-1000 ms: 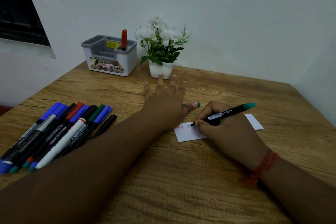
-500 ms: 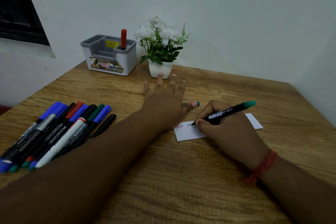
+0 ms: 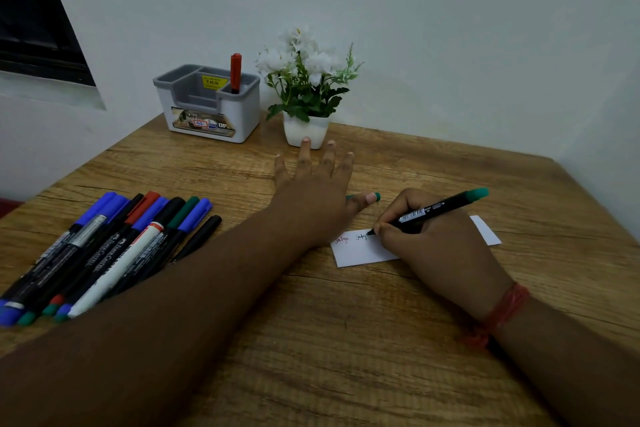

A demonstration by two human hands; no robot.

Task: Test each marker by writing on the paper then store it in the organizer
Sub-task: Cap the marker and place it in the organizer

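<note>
My right hand [image 3: 440, 250] grips a black marker with a green end [image 3: 436, 210], its tip touching the white paper [image 3: 360, 251]. The paper carries a red word and, beside it, a green word at the tip. My left hand [image 3: 311, 198] lies flat on the table to the left of the paper, fingers spread, with a green cap [image 3: 377, 197] pinched at the thumb. The grey and white organizer [image 3: 242, 114] stands at the back with one red marker [image 3: 236, 73] upright in its right compartment. Several capped markers [image 3: 104, 253] lie in a row at the left.
A white pot of white flowers [image 3: 306, 130] stands just right of the organizer, right beyond my left fingertips. The wooden table [image 3: 346, 340] meets the wall behind and at the right. My left forearm lies next to the row of markers.
The marker tip has crept slightly to the right on the paper and the green word has grown. My left hand has stayed in place.
</note>
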